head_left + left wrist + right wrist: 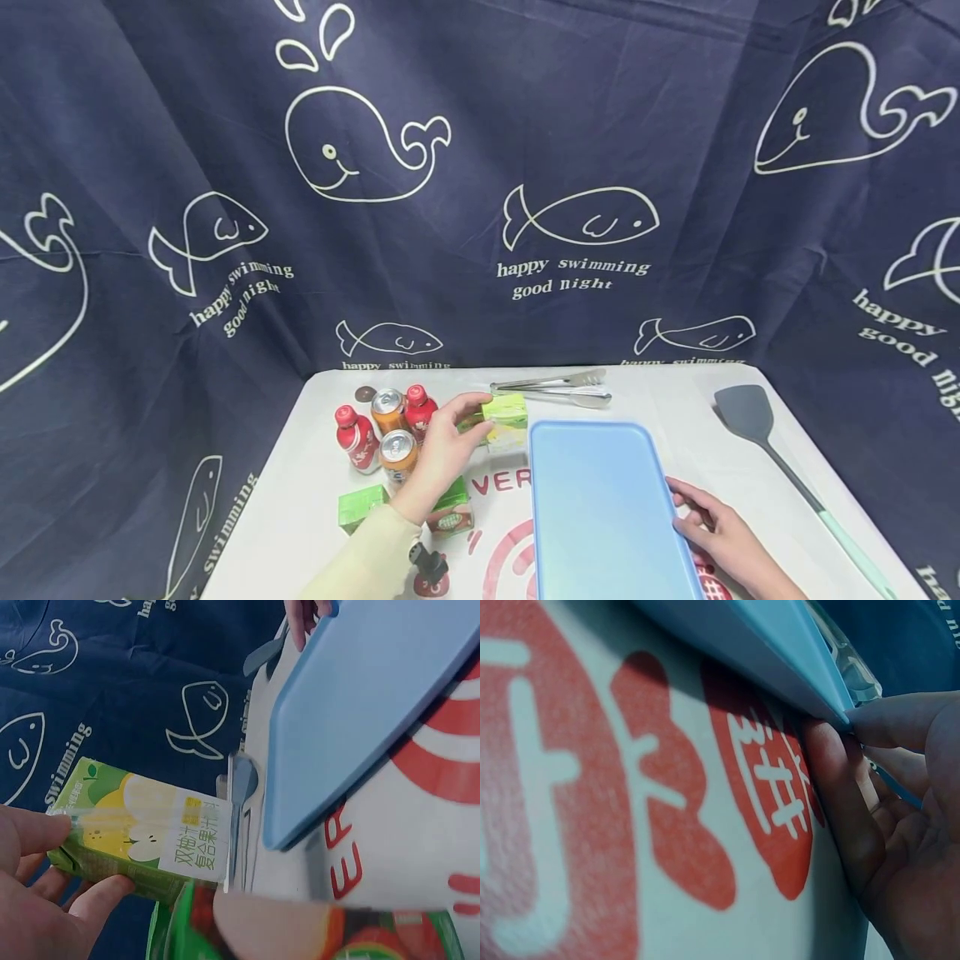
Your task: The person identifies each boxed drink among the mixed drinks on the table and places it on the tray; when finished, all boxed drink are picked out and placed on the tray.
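Note:
My left hand grips a yellow-green juice carton just off the blue tray's far left corner. In the left wrist view the thumb and fingers hold one end of this carton, whose printed front shows fruit. Along the right side of the light blue tray, my right hand pinches the rim between thumb and fingers. The right wrist view shows that hand at the tray edge, with the tray's near side slightly above the printed cloth. The tray's near end runs out of the head view.
Two red bottles, two orange cans, a green carton and a green-brown carton stand left, around my left forearm. Metal tongs lie at the back. A grey spatula lies right. A patterned curtain hangs behind.

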Motion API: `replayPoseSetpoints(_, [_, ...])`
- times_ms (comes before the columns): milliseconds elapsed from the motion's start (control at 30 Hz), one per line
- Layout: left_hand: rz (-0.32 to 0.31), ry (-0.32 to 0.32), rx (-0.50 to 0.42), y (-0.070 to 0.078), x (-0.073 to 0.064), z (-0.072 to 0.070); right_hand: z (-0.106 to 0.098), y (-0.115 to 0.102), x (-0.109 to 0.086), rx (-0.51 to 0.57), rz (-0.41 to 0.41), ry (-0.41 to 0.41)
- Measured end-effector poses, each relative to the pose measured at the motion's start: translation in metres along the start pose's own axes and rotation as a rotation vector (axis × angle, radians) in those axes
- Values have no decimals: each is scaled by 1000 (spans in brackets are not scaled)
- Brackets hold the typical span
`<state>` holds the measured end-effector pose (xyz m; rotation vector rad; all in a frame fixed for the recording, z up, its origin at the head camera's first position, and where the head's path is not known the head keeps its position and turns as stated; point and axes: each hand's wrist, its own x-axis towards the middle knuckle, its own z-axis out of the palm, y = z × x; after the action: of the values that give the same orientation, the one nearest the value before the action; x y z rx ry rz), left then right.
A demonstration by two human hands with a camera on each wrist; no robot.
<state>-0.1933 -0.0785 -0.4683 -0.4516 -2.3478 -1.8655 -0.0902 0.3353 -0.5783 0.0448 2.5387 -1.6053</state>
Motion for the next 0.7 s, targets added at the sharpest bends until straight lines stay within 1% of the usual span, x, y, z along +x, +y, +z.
replayPoseSetpoints(133, [-11, -8, -19, 3, 3, 13, 0, 1, 0, 6, 26, -1])
replayPoseSetpoints(267, [-14, -25, -29, 4, 5, 25, 0, 1, 0, -10, 24, 9])
replayPoseSetpoints(400, [-7, -44, -19, 3, 6, 36, -1, 0, -1, -47, 29, 9])
replayPoseSetpoints(533, [-16, -44, -15, 2, 7, 49, -2, 0, -1, -87, 42, 2])
replayPoseSetpoints(700, [-38, -50, -43, 1, 6, 65, -3, 0, -1, -86, 38, 3])
